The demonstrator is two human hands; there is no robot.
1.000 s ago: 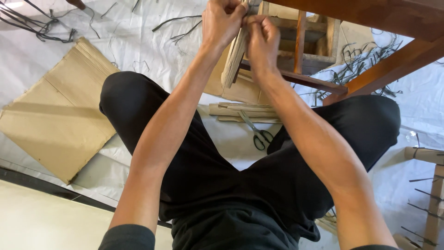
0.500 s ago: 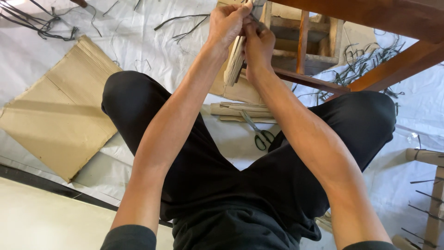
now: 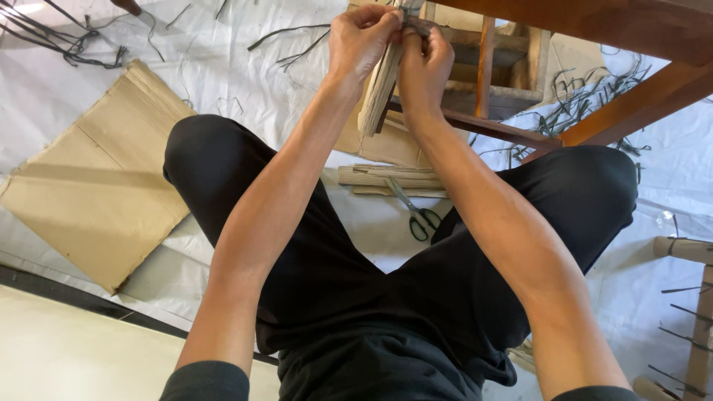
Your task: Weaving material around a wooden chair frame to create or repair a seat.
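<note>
Hands (image 3: 394,52) slightly lower on flat strips (image 3: 379,93)

- Bundle of flat strips (image 3: 380,89): pale tan, fibrous, several lengths laid together; hangs near upright, its lower end fanned slightly and free in the air, its upper end pinched between both hands at the top edge of the view, in front of a wooden frame.
- Grey strand (image 3: 416,24): thin, dark grey, short visible length; runs across the top of the bundle, partly hidden by fingers.
</note>
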